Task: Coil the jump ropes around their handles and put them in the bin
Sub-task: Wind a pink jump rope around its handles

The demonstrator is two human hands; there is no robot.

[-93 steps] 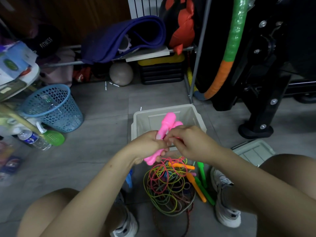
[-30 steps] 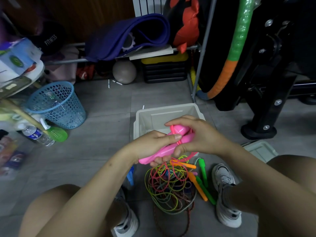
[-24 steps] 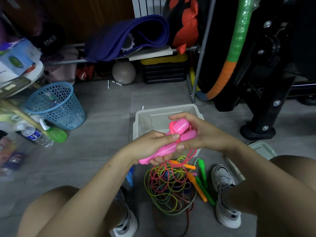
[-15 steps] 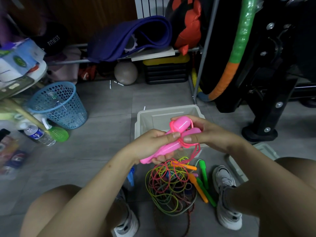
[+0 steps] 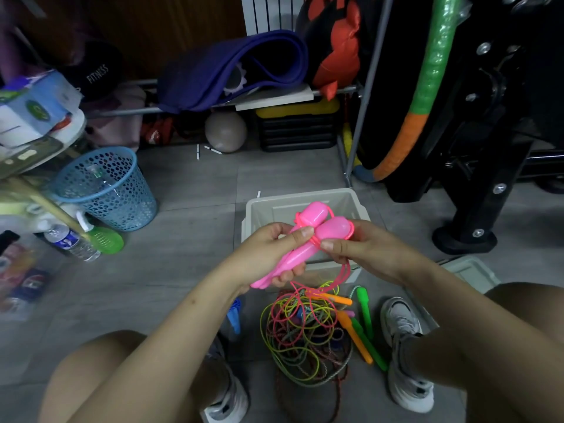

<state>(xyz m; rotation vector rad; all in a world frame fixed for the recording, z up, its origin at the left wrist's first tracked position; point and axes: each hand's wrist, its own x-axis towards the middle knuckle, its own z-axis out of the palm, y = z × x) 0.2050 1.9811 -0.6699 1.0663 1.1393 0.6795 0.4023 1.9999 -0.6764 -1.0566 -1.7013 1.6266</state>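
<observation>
While you crouch over the floor (image 5: 189, 190), your left hand (image 5: 268, 254) grips the pink handles (image 5: 308, 236) of a jump rope, its fingers (image 5: 290, 274) curled under the shafts and the thumb pressed on top. Your right hand (image 5: 363, 251) holds the bulbous ends of the same handles, thumb and fingers pinching where the pink rope (image 5: 343, 274) loops around them. That rope hangs from the handles down into the tangle of ropes (image 5: 302, 331) lying on the floor between your shoes. Orange handles (image 5: 351, 328) and green handles (image 5: 364, 315) lie on the tangle's right edge. You hold the pink handles just above the near wall of the white bin (image 5: 268, 206), which stands open on the floor beyond the tangle. A blue mesh basket (image 5: 106, 190) stands well to the left.
</observation>
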